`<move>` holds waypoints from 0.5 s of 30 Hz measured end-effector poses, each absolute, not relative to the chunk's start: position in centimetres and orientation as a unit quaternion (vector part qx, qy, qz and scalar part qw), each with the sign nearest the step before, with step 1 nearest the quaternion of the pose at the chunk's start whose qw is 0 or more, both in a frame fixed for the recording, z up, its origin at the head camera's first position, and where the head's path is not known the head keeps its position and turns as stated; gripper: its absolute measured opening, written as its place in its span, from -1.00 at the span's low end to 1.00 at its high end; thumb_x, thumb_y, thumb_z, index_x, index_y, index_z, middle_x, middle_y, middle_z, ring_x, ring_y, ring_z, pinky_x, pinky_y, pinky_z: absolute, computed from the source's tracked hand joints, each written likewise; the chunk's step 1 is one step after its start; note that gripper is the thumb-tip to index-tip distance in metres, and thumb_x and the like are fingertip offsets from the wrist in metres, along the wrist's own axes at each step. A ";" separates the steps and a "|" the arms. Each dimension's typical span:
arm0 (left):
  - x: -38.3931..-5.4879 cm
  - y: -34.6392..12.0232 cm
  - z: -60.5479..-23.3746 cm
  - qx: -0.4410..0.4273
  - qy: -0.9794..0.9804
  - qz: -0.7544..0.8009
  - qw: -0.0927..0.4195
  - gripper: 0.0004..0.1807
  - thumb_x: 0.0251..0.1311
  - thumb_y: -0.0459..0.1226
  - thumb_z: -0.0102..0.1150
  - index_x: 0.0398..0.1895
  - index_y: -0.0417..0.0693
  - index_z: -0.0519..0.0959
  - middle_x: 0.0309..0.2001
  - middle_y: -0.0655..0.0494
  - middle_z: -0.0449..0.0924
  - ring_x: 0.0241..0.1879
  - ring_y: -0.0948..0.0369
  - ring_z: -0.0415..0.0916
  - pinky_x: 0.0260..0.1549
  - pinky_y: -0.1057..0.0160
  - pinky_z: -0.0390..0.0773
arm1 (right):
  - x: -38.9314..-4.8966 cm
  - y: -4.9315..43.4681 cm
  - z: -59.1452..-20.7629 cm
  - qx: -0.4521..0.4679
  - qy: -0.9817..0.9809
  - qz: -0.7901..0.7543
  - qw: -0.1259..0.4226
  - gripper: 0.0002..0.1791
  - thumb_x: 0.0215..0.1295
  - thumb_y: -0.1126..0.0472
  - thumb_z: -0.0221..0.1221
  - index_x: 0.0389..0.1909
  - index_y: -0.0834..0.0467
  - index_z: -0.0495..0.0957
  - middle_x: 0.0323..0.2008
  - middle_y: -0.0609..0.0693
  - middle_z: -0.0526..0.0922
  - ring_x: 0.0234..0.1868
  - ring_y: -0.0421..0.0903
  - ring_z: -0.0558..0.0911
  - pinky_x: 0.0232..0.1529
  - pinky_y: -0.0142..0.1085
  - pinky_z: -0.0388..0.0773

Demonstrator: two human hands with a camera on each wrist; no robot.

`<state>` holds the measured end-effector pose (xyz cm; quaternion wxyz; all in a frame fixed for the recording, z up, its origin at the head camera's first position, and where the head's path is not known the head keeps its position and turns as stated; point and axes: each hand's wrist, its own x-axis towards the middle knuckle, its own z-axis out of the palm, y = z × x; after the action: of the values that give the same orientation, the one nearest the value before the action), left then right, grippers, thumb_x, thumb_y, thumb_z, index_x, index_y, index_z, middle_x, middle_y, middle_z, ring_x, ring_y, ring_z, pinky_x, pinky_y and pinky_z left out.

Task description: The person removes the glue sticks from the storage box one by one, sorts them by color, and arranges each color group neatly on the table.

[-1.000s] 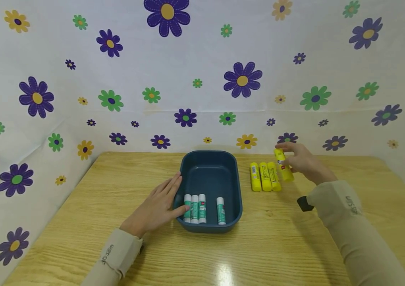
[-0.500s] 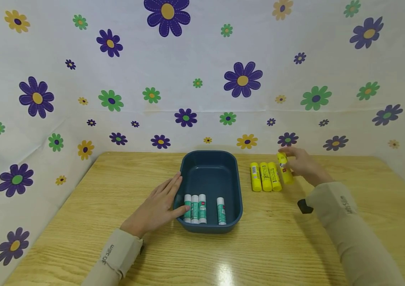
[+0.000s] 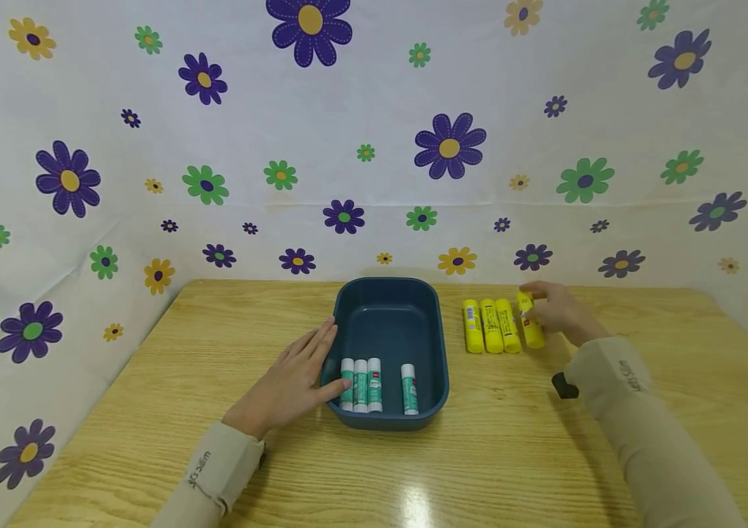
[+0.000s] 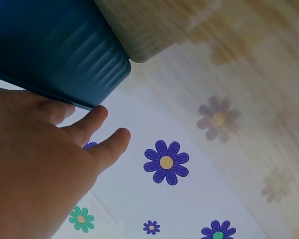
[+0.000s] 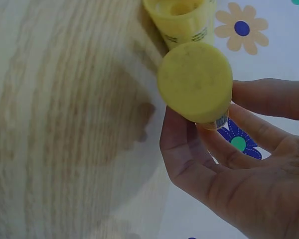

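Note:
My right hand (image 3: 559,314) pinches a yellow glue stick (image 3: 532,327) between thumb and fingers, at the right end of a row of three more yellow glue sticks (image 3: 492,327). In the right wrist view the held glue stick (image 5: 195,82) shows its round end, with another glue stick (image 5: 182,20) just past it. My left hand (image 3: 291,381) rests with fairly straight fingers along the left rim of a dark blue tray (image 3: 443,345), its thumb over the near left corner. In the left wrist view, fingertips of the left hand (image 4: 45,149) touch the tray's rim (image 4: 79,102).
Inside the tray, three green-and-white glue sticks (image 3: 361,386) lie side by side at the near left, and a single green-and-white glue stick (image 3: 409,390) lies at the near right. A flowered white cloth (image 3: 387,132) stands behind the wooden table (image 3: 506,455).
My right hand has moved slightly right and toward me, lowering the yellow glue stick beside the row. My left hand and the tray have stayed in place.

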<state>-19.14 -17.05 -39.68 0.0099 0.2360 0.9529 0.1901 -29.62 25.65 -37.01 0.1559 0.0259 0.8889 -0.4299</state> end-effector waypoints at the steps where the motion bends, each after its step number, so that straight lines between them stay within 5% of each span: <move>1: -19.1 -17.1 -39.7 0.236 0.953 0.190 0.010 0.01 0.39 0.20 0.02 0.61 -0.27 -0.07 0.63 -0.08 -0.18 0.57 -0.14 -0.14 0.44 -0.27 -0.04 | -29.7 25.7 -37.2 0.027 0.890 -0.427 0.155 -0.29 0.40 0.46 0.01 0.53 0.39 0.02 0.48 0.54 -0.04 0.39 0.46 0.20 0.29 0.21 0.38; 15: -19.2 -17.1 -39.7 0.231 0.954 0.191 0.014 0.00 0.39 0.20 0.02 0.62 -0.26 -0.07 0.63 -0.06 -0.18 0.57 -0.14 -0.14 0.44 -0.29 -0.04 | -29.7 24.9 -37.6 0.017 0.903 -0.399 0.157 -0.28 0.31 0.47 0.02 0.50 0.44 0.06 0.45 0.56 0.00 0.35 0.47 0.23 0.30 0.18 0.37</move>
<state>-19.20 -17.07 -39.67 0.0140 0.2312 0.9538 0.1915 -29.74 24.91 -37.64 0.1575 0.0166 0.9031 -0.3992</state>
